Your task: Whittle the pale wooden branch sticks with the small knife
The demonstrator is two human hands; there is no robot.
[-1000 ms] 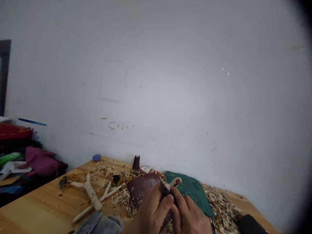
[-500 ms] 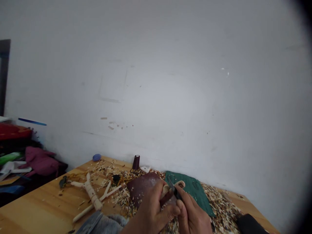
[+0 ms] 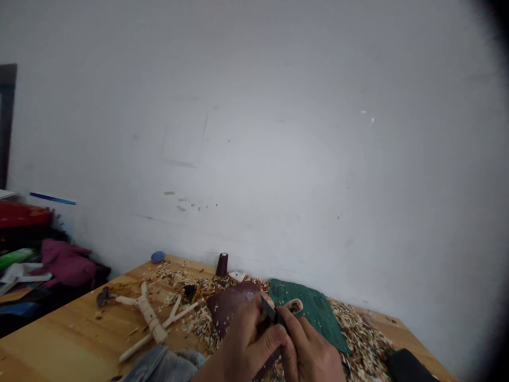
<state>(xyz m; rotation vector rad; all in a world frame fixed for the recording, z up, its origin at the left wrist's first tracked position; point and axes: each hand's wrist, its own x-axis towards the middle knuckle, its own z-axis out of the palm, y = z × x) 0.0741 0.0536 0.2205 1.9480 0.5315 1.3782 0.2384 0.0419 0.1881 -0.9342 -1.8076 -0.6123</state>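
My left hand [image 3: 242,347] is closed around a small pale wooden piece [image 3: 294,306], whose carved tip pokes out past the fingers. My right hand [image 3: 308,353] grips a small knife [image 3: 269,310] with a dark blade, laid against the wood near my left thumb. Both hands sit at the bottom centre, over a wooden table [image 3: 59,339] littered with wood shavings [image 3: 358,339]. A dark maroon sheet [image 3: 230,307] and a green mat [image 3: 314,313] lie just beyond the hands.
A forked, peeled wooden stick [image 3: 149,318] lies left of the hands. A maroon thread spool [image 3: 221,264] and a blue lump [image 3: 158,257] stand near the white wall. Grey cloth [image 3: 167,366] is at the bottom edge. Clothes and clutter [image 3: 59,262] pile up at far left.
The knife blade first slid forward along the wood toward its tip, then came back toward my left thumb. Both hands stayed in place over the shavings.
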